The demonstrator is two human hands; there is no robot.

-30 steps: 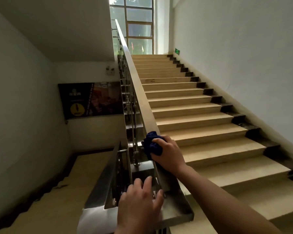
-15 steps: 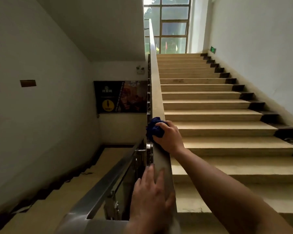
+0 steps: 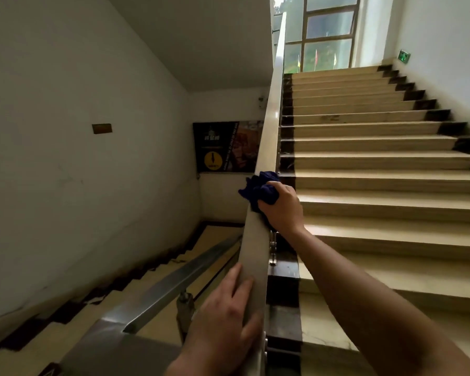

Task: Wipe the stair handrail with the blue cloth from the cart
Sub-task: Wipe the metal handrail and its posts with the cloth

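Lower centre: left hand (image 3: 225, 321), shifted off the landing corner onto the sloping handrail (image 3: 269, 131), fingers laid nearly straight along its top, nothing pinched. Mid-frame: right hand (image 3: 282, 207), forearm extended from the lower right, fingers curled round the bunched blue cloth (image 3: 258, 189), which is pressed on the rail and has been carried slightly higher than a second ago. Wiping is judged barely begun — the long run toward the upper-centre window (image 3: 326, 36) is left unwiped.
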